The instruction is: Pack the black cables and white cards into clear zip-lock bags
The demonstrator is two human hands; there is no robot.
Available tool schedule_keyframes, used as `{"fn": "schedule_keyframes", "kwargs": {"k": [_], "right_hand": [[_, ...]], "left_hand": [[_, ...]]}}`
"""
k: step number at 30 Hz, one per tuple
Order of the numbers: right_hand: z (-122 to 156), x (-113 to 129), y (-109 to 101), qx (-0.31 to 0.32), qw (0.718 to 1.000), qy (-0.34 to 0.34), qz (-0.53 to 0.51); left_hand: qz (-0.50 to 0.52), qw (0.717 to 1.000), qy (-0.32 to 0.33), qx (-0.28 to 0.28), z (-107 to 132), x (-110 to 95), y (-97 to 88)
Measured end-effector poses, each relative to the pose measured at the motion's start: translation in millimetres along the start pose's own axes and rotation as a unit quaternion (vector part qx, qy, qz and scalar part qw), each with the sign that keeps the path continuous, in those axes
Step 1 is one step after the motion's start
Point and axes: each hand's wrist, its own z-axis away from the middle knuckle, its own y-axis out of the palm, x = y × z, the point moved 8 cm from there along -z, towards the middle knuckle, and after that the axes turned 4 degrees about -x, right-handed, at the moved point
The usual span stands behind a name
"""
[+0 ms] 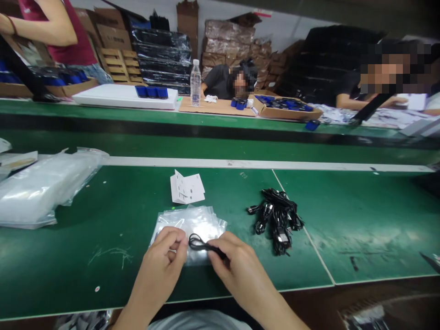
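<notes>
My right hand (237,261) is closed around a coiled black cable (201,244), whose loop sticks out to the left. Just left of that loop, my left hand (168,252) is pinched, thumb and forefinger together; anything between them is too small to make out. Clear plastic bags (202,220) lie overlapping on the green table (113,270), under and beyond both hands. Behind the bags stands a folded white leaflet (187,189). A pile of bundled black cables (278,217) rests to the right of my right hand.
A large stack of clear bags (44,188) covers the table's left side. Beyond a white strip (240,163) runs a raised green ledge with a water bottle (195,85), a white box (120,97) and a carton of blue items (275,110). Several people are across the ledge.
</notes>
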Motion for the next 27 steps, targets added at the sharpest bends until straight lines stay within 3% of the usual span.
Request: {"fn": "schedule_keyframes", "kwargs": {"k": [3,6,9,11,14,17,22,27], "right_hand": [[0,1,6,-0.032,0.998,-0.025,0.043],[-2,8,10,-0.06,0.996,-0.058,0.022],[-4,4,10,-0.088,0.993,-0.018,-0.075],[-6,0,12,-0.062,0.986,0.016,-0.156],[-6,4,13,0.01,0.976,0.002,-0.216],[-5,10,6,0.037,0.976,-0.044,-0.211],[-5,16,4,0.006,0.984,-0.099,-0.15],[-7,7,11,-0.031,0.99,-0.036,-0.133]], "left_hand": [[-0.033,0.999,-0.004,-0.026,4,2,-3.3],[-0.114,0.987,0.079,-0.077,12,-10,-5.9],[-0.155,0.965,0.167,-0.128,22,-24,-5.5],[-0.164,0.956,0.194,-0.146,27,-29,-5.3],[-0.16,0.955,0.2,-0.149,30,-31,-6.2],[-0.149,0.956,0.203,-0.153,33,-34,-8.1],[-0.154,0.947,0.229,-0.163,39,-37,-7.4],[-0.171,0.942,0.247,-0.152,42,-35,-3.2]]}}
